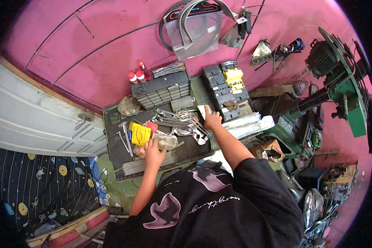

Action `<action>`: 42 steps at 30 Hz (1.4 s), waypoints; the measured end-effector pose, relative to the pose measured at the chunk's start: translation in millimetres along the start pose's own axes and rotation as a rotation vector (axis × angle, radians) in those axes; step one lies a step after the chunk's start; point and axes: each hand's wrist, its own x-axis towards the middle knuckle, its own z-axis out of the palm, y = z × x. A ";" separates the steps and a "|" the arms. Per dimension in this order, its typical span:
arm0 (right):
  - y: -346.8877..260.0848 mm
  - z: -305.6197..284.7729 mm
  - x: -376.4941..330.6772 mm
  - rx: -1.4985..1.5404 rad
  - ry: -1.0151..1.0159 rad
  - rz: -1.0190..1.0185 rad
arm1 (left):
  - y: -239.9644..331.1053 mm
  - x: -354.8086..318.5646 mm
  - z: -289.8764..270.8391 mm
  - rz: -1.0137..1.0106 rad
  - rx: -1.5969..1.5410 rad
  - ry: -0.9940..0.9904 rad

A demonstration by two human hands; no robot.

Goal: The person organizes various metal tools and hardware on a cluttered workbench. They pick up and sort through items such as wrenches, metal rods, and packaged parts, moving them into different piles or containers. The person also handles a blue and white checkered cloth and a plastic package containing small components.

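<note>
My left hand (153, 156) rests at the lower edge of a yellow packet (139, 134), its fingers apart. It touches a crumpled clear plastic bag (170, 140) beside that packet. A small red packet (152, 126) lies just behind. Farther right, my right hand (213, 120) has its fingers closed at a flat whitish piece (201, 110), maybe card or paper, partly covered by the fingers. Between the hands lies a heap of metal wrenches (175, 119). A hammer (125, 134) is on the dark worktop (111, 153) left of the yellow packet.
A small drawer cabinet (163, 91) stands at the back beside red bottles (141, 75). Black cases (219, 89) with a yellow part sit right of it. Thin metal rods (134, 166) lie along the front edge. A green machine (347, 105) stands at the far right, a white door (41, 120) at the left.
</note>
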 end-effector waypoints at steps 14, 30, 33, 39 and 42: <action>25.0 31.1 -41.4 0.522 0.149 -0.235 | -60.9 -90.2 -15.6 -0.360 0.051 -0.022; -90.4 11.7 -96.5 0.839 0.349 -0.158 | -61.0 -72.0 -23.6 -0.353 0.022 -0.131; -76.9 28.5 -116.9 0.632 0.538 -0.279 | -71.6 -75.0 -13.7 -0.375 0.011 -0.128; -102.0 28.3 -147.9 0.425 0.109 -1.048 | -73.0 -70.7 -0.6 -0.300 -0.062 -0.160; -124.6 41.9 -151.0 0.331 0.060 -1.009 | -70.7 -64.6 5.8 -0.111 -0.144 -0.151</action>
